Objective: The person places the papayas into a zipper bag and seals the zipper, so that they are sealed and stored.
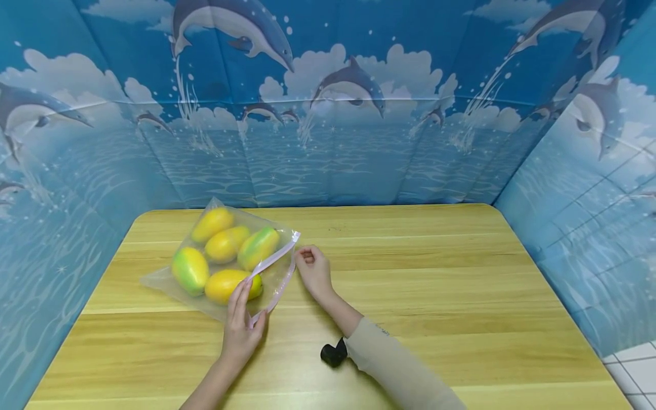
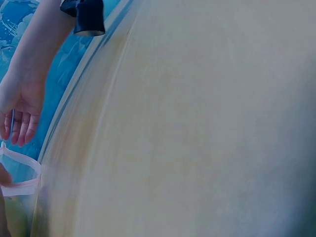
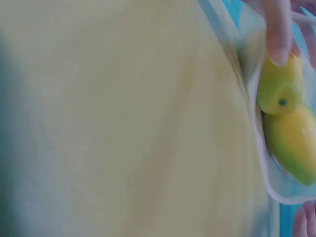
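Note:
A clear zip bag [image 1: 277,287] with a pale pink zip strip lies at the table's left, holding several yellow-green mangoes [image 1: 258,249]. Its mouth faces right and gapes between the two strips. My left hand [image 1: 242,336] grips the near end of the mouth, fingers on the upper strip and thumb by the lower one. Beside the mouth's far end is my right hand [image 1: 315,273], its fingers loosely bent, with nothing seen in them. In the right wrist view, two mangoes [image 3: 291,138] show through the mouth, and the right fingertips [image 3: 308,219] sit just outside the rim.
The wooden table [image 1: 435,296] extends right of the bag. A black device [image 1: 334,353] sits at the right sleeve's cuff. Blue dolphin-printed curtains [image 1: 328,154] stand around the back and sides, with white floor tiles [image 1: 632,367] at the lower right.

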`<state>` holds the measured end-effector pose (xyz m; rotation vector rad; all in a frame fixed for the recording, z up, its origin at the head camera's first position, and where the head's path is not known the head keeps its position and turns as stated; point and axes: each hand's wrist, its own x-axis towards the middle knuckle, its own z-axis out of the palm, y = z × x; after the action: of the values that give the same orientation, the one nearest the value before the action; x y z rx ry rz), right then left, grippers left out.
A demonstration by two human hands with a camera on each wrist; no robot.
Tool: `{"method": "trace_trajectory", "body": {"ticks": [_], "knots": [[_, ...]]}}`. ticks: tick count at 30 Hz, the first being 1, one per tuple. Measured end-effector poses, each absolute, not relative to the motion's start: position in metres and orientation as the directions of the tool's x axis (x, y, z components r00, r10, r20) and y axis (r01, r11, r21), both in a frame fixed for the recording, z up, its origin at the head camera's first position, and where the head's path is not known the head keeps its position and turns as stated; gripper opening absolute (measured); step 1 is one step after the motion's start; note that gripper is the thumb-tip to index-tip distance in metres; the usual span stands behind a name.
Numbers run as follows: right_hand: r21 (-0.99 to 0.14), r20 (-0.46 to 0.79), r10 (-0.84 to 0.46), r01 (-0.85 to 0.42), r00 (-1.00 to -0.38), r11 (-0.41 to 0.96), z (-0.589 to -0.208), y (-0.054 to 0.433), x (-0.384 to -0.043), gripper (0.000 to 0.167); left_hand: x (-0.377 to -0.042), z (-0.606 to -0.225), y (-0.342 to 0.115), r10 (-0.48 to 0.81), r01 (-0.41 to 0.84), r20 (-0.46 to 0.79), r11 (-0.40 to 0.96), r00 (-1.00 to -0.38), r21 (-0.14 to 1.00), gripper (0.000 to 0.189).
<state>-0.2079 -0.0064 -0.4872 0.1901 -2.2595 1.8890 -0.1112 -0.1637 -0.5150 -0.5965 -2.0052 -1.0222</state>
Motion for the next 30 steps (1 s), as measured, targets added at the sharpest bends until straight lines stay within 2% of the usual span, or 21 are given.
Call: {"method": "trace_trajectory", "body": {"ticks": [6,12,16,20,25,30], "knots": [[-0.946,0.300,0.072,-0.286,-0.951,0.155,-0.467,-0.001,-0.222,0.019,-0.110,-0.515,-0.165,0.056,0.684,0.806,0.566,-0.589,0.460,0.082],[-0.961,0.254,0.036,-0.248,-0.967,0.119,-0.448,0.000,-0.219,0.030,-0.112,-0.516,-0.164,0.053,0.698,0.822,0.561,-0.567,0.445,0.085],[-0.977,0.189,0.028,-0.185,-0.982,0.108,-0.464,-0.001,-0.227,0.032,-0.113,-0.516,-0.165,0.056,0.705,0.833,0.565,-0.551,0.428,0.084],[-0.985,0.153,0.044,-0.148,-0.987,0.091,-0.480,-0.005,-0.233,0.033,-0.113,-0.516,-0.166,0.054,0.699,0.825,0.565,-0.562,0.439,0.080],[-0.989,0.130,0.066,-0.126,-0.989,0.072,-0.484,-0.009,-0.233,0.027,-0.112,-0.516,-0.166,0.058,0.690,0.813,0.565,-0.580,0.452,0.079],[-0.993,0.109,0.069,-0.106,-0.992,0.050,-0.483,-0.011,-0.232,0.025,-0.111,-0.515,-0.166,0.058,0.692,0.814,0.563,-0.578,0.452,0.085]]}}
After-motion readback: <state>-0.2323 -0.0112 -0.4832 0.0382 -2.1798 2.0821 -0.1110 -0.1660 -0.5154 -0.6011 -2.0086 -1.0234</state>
